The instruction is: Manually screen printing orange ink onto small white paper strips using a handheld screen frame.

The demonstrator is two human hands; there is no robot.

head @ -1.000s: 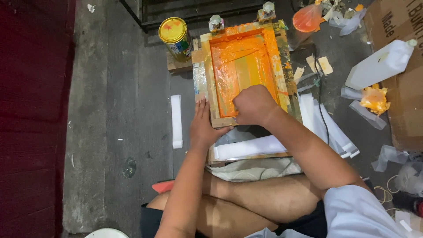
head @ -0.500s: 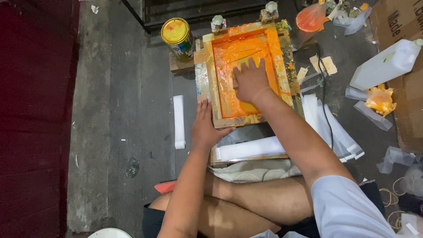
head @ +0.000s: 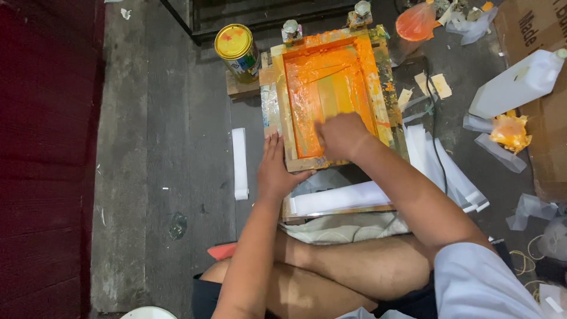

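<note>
Frames: one wooden printing frame (head: pixel 331 97), coated in orange ink, is laid on the floor ahead of the crossed legs.
Cans: one yellow-lidded can (head: pixel 236 50) is stood just beside the frame's far left corner.
Jugs: one white jug (head: pixel 520 82) is laid well apart on the right.
Left hand: the left hand (head: pixel 276 171) is pressed on the frame's near left corner, fingers extended and close together.
Right hand: the right hand (head: pixel 341 136) is set inside the frame on the inked mesh, fingers curled; whether a tool is gripped cannot be told.
White strips: one strip (head: pixel 239 162) is laid left of the frame.

Yellow-lidded tin (head: pixel 237 51), white jug (head: pixel 520 84)
</note>
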